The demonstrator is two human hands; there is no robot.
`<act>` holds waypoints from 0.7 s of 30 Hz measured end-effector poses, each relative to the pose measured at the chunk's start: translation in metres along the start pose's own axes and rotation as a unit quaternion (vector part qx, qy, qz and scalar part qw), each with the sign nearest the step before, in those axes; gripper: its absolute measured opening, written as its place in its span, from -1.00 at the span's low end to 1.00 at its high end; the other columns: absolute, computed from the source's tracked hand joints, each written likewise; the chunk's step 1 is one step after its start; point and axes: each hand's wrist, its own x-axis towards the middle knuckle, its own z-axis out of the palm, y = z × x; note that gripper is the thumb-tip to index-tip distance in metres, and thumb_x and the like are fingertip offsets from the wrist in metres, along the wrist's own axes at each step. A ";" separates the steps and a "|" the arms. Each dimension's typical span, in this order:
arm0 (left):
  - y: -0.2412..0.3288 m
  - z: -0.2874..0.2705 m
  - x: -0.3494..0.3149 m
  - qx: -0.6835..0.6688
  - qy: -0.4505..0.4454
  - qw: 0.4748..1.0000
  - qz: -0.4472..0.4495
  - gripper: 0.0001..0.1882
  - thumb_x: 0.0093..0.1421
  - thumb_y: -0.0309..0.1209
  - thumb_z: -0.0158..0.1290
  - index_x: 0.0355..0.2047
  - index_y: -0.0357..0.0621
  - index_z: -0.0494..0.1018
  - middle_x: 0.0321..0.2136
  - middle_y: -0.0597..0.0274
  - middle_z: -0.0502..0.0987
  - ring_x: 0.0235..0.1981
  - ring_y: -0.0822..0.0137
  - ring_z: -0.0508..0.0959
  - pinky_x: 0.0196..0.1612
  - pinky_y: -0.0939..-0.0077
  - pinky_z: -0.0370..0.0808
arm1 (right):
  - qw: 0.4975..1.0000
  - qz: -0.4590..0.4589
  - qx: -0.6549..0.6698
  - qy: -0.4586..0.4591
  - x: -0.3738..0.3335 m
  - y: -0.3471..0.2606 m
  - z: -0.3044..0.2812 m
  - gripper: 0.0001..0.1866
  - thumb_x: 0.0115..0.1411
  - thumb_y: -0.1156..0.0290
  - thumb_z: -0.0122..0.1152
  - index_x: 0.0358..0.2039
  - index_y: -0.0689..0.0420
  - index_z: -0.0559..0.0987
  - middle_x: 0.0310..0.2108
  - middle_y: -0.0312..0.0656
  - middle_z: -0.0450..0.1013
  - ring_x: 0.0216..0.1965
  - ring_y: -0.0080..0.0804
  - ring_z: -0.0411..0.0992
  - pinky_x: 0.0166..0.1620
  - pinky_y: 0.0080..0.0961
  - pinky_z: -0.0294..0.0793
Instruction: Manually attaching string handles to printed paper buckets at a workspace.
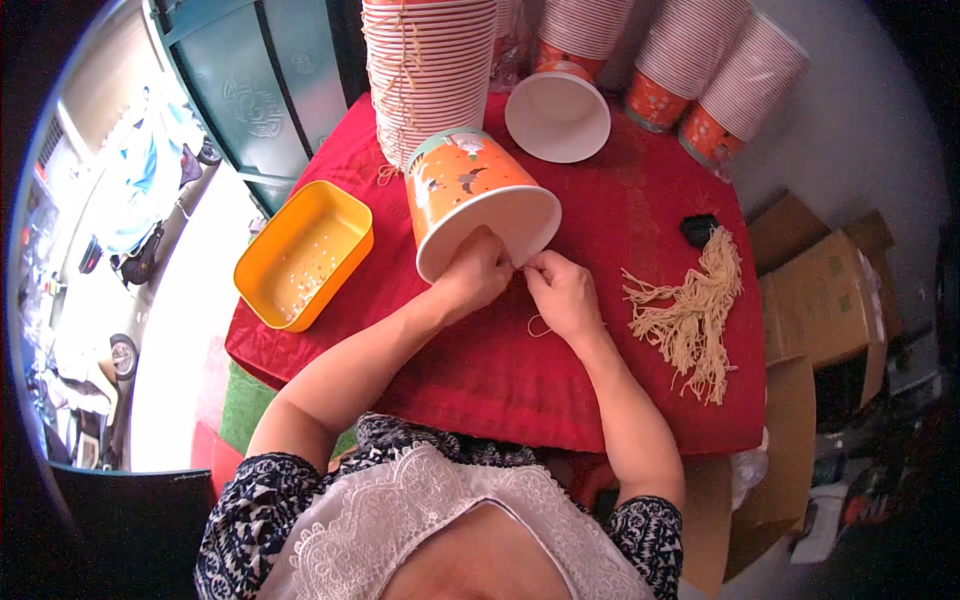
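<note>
An orange paper bucket (470,185) with bat and ghost pictures lies tilted on its side, its white-rimmed mouth facing me. My left hand (478,270) reaches into that mouth, fingers curled closed near the lower rim; what they pinch is hidden. Just outside the same rim, my right hand (562,297) is closed with thumb and finger pinched at the edge. A thin beige cord (538,328) hangs in a small loop from below the right hand. On the right of the table lies a bundle of beige cords (695,315), with a black piece (698,231) at its top.
A yellow tray (352,240) holding small white bits sits at the left. Behind the bucket rises a tall stack of paper buckets (430,80); another bucket (560,118) lies mouth forward, near more wrapped stacks (690,50). Cardboard boxes (815,290) stand right of the red-covered table (480,390).
</note>
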 end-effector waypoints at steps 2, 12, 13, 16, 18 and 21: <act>0.006 -0.006 0.001 0.005 -0.044 0.999 -0.028 -0.83 -0.04 -0.52 -0.01 -0.62 -0.46 0.46 -0.61 -0.26 0.48 -0.53 -0.11 0.56 -0.45 0.12 0.45 | 1.000 0.016 -0.003 -0.006 -0.003 -0.005 -0.006 -0.82 0.12 0.35 0.14 -0.31 0.14 0.58 -0.38 0.07 0.52 -0.31 0.10 0.51 -0.28 -0.10 0.48; 0.008 -0.001 0.002 0.069 -0.018 0.997 -0.026 -0.84 -0.05 -0.54 0.00 -0.59 -0.47 0.47 -0.56 -0.31 0.49 -0.44 -0.18 0.57 -0.40 0.09 0.49 | 0.993 -0.022 -0.108 -0.041 -0.002 -0.003 -0.013 -0.84 0.07 0.50 0.10 -0.34 0.21 0.59 -0.41 0.05 0.53 -0.33 0.01 0.53 -0.29 -0.18 0.52; 0.009 -0.002 0.003 0.050 -0.022 0.997 -0.052 -0.83 -0.04 -0.54 0.00 -0.60 -0.48 0.46 -0.56 -0.32 0.49 -0.42 -0.19 0.57 -0.38 0.09 0.50 | 0.993 -0.020 -0.103 -0.048 -0.001 -0.003 -0.014 -0.84 0.07 0.50 0.10 -0.34 0.21 0.60 -0.40 0.06 0.53 -0.32 0.01 0.54 -0.28 -0.19 0.52; 0.008 -0.001 0.002 0.034 -0.015 0.996 -0.079 -0.82 -0.03 -0.54 0.00 -0.58 -0.51 0.45 -0.55 -0.34 0.49 -0.39 -0.21 0.58 -0.34 0.08 0.52 | 0.994 -0.029 -0.096 -0.047 0.000 -0.001 -0.012 -0.84 0.06 0.50 0.09 -0.35 0.21 0.60 -0.40 0.06 0.53 -0.32 0.01 0.53 -0.28 -0.19 0.52; 0.012 -0.003 0.003 0.034 -0.006 0.996 -0.077 -0.82 -0.03 -0.54 0.00 -0.56 -0.52 0.46 -0.55 -0.34 0.49 -0.38 -0.22 0.58 -0.33 0.07 0.52 | 0.992 -0.027 -0.106 -0.055 0.001 -0.002 -0.014 -0.83 0.07 0.47 0.07 -0.35 0.18 0.60 -0.39 0.06 0.53 -0.32 0.05 0.53 -0.26 -0.14 0.51; 0.022 -0.008 0.003 0.053 -0.013 0.993 -0.102 -0.81 -0.04 -0.55 0.00 -0.50 -0.53 0.47 -0.50 -0.36 0.50 -0.36 -0.20 0.58 -0.32 0.08 0.52 | 0.992 -0.020 -0.110 -0.063 0.001 -0.001 -0.016 -0.82 0.08 0.42 0.06 -0.35 0.16 0.59 -0.39 0.07 0.53 -0.33 0.07 0.52 -0.25 -0.09 0.50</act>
